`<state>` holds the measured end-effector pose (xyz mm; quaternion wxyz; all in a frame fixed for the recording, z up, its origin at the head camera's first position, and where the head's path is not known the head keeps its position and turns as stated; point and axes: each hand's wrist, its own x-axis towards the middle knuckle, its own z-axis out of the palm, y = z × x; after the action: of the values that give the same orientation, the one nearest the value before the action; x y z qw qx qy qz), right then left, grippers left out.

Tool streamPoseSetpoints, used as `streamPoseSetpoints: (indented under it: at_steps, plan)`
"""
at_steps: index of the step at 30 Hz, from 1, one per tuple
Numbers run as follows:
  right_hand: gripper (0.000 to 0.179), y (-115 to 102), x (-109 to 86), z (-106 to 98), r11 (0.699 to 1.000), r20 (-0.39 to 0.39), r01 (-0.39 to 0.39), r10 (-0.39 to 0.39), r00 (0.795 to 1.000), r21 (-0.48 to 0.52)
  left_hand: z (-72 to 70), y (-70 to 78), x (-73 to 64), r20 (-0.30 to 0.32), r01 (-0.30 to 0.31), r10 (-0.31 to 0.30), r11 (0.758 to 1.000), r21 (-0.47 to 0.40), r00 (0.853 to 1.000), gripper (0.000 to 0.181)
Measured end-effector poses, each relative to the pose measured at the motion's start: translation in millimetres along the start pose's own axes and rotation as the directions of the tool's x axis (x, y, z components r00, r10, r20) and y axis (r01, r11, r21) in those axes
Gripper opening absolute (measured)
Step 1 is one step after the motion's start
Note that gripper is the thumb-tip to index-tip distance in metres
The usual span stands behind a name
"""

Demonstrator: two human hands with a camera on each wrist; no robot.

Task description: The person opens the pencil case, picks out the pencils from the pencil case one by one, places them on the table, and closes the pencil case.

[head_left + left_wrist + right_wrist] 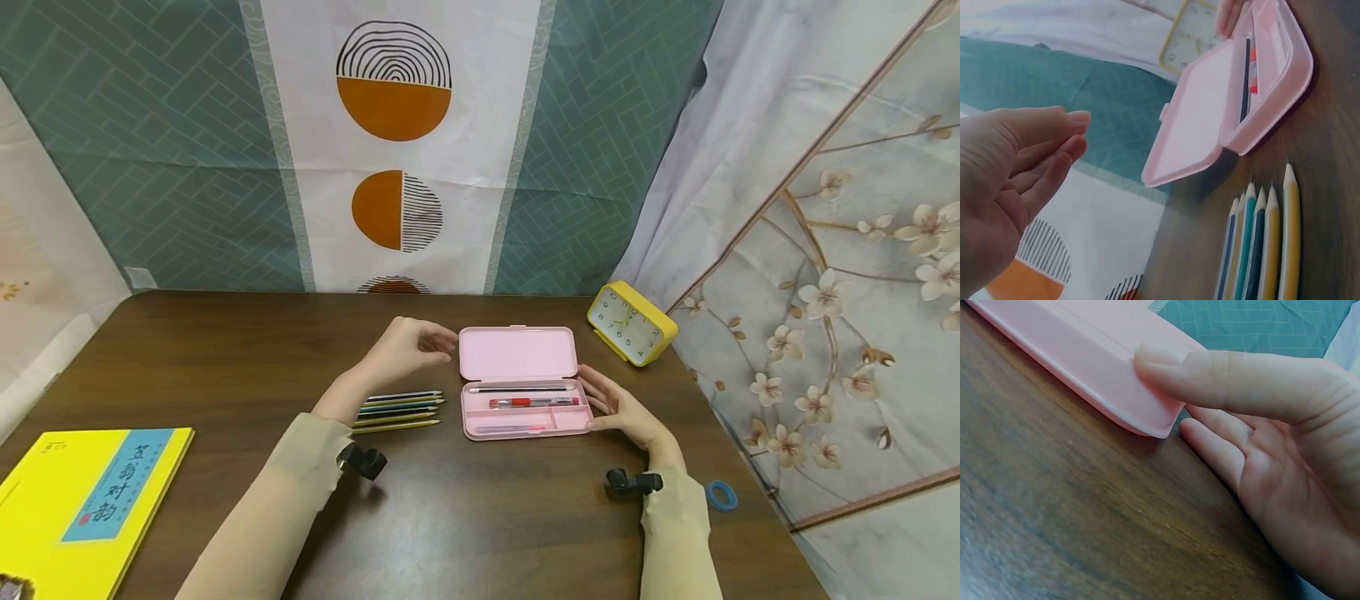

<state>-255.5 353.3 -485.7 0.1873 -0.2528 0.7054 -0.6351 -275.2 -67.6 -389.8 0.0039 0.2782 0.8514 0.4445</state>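
A pink pencil case (518,352) lies unfolded, its lid laid back behind the tray. Inside the tray are a dark pencil (519,389), a red pen (534,402) and a slim pinkish-purple pen (512,428). My left hand (402,350) hovers just left of the lid, fingers loosely bent and holding nothing; the left wrist view shows it apart from the case. At the case's right end is my right hand (624,410). Its thumb (1160,365) touches the near corner, while the other fingers reach along the right side with their tips partly hidden.
Several pencils (397,415) lie side by side left of the case, partly behind my left wrist. A yellow clock (632,323) stands at the back right. Near my right sleeve lies a blue ring (722,496). A yellow book (97,492) occupies the table's front left.
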Motion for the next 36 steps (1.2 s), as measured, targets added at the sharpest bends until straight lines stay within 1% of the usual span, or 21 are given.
streamPoseSetpoints:
  at_steps: [3, 7, 10, 13, 16, 20, 22, 27, 33, 36]
  plan:
    - [0.098, -1, -0.8, 0, 1.000, -0.004, -0.003, 0.003, 1.000, -0.002, 7.5, -0.1, 7.1, -0.013, -0.016, 0.016, 1.000, 0.000, 1.000, 0.030]
    - [0.097, 0, -1.5, 0, 1.000, -0.004, -0.003, 0.003, 1.000, -0.005, 20.6, -3.5, 13.2, -0.005, -0.036, 0.036, 0.999, 0.001, 0.999, 0.032]
    - [0.097, 0, -1.5, 0, 1.000, -0.001, -0.003, 0.003, 1.000, -0.004, 30.7, -6.3, 16.6, 0.006, -0.034, 0.034, 0.999, 0.010, 0.999, 0.034]
    - [0.098, -1, -1.5, 0, 1.000, -0.002, -0.007, 0.007, 1.000, -0.002, 39.7, -6.6, 19.4, 0.018, -0.010, 0.010, 1.000, 0.007, 1.000, 0.035]
    - [0.098, -1, -1.3, 0, 1.000, -0.004, -0.014, 0.014, 1.000, -0.001, 47.6, -5.7, 21.8, 0.028, -0.001, 0.001, 1.000, 0.009, 1.000, 0.035]
    - [0.099, -1, -0.8, 0, 1.000, -0.006, -0.025, 0.025, 1.000, -0.004, 57.1, -6.4, 24.7, 0.046, -0.020, 0.019, 1.000, 0.019, 0.999, 0.034]
    - [0.099, -1, -0.3, -1, 1.000, -0.003, -0.023, 0.023, 1.000, -0.002, 61.5, -7.8, 25.5, 0.059, -0.031, 0.030, 0.999, 0.018, 0.998, 0.033]
    - [0.100, -1, 0.4, -1, 1.000, 0.003, -0.014, 0.014, 1.000, 0.010, 70.6, -10.0, 25.1, 0.107, -0.031, 0.031, 1.000, 0.002, 0.994, 0.032]
    - [0.101, -2, 0.1, 0, 1.000, 0.000, -0.019, 0.019, 1.000, 0.012, 79.1, -12.2, 21.2, 0.147, -0.016, 0.017, 1.000, -0.011, 0.989, 0.031]
    - [0.100, -1, -0.3, 0, 1.000, -0.003, -0.022, 0.022, 1.000, 0.007, 82.0, -11.9, 19.6, 0.167, 0.006, -0.003, 1.000, -0.018, 0.986, 0.031]
